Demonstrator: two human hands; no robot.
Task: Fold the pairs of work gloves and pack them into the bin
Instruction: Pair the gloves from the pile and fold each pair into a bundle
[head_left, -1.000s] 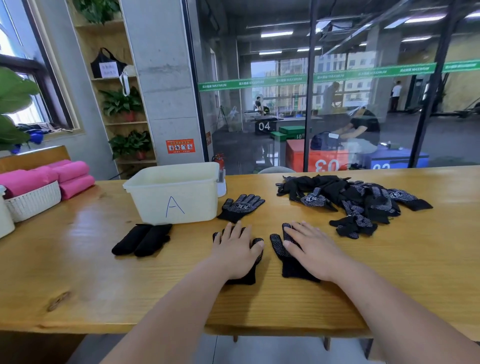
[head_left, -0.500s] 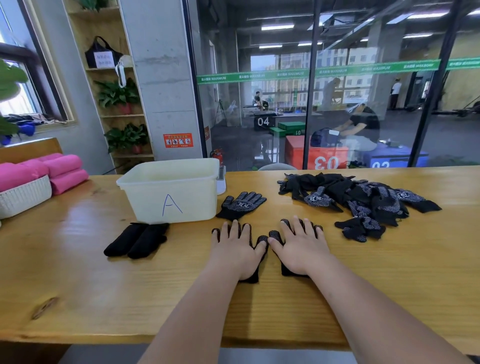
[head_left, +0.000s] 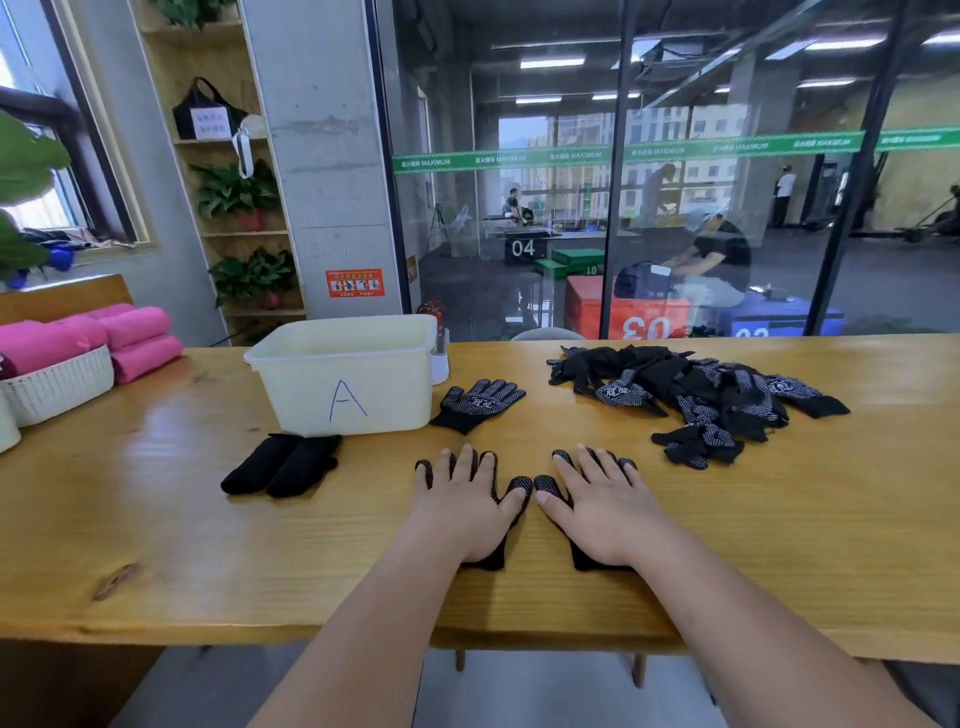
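Two black dotted work gloves lie flat side by side near the table's front edge. My left hand (head_left: 462, 504) presses flat on the left glove (head_left: 519, 488), fingers spread. My right hand (head_left: 602, 506) lies flat on the right glove (head_left: 545, 486) the same way. The gloves show only at fingertips, thumbs and cuffs. A cream bin (head_left: 348, 382) marked "A" stands behind and to the left. A folded black pair (head_left: 280, 465) lies in front of the bin. Another flat glove pair (head_left: 478, 402) lies beside the bin. A heap of loose gloves (head_left: 696, 400) sits at the right.
A white woven basket (head_left: 57, 382) with pink rolled towels (head_left: 130, 338) stands at the far left of the wooden table (head_left: 831, 519). A glass wall runs behind the table's far edge.
Both hands have spread out flat and straightened over the two gloves; the right hand turned from angled to pointing forward. The view drew slightly closer.
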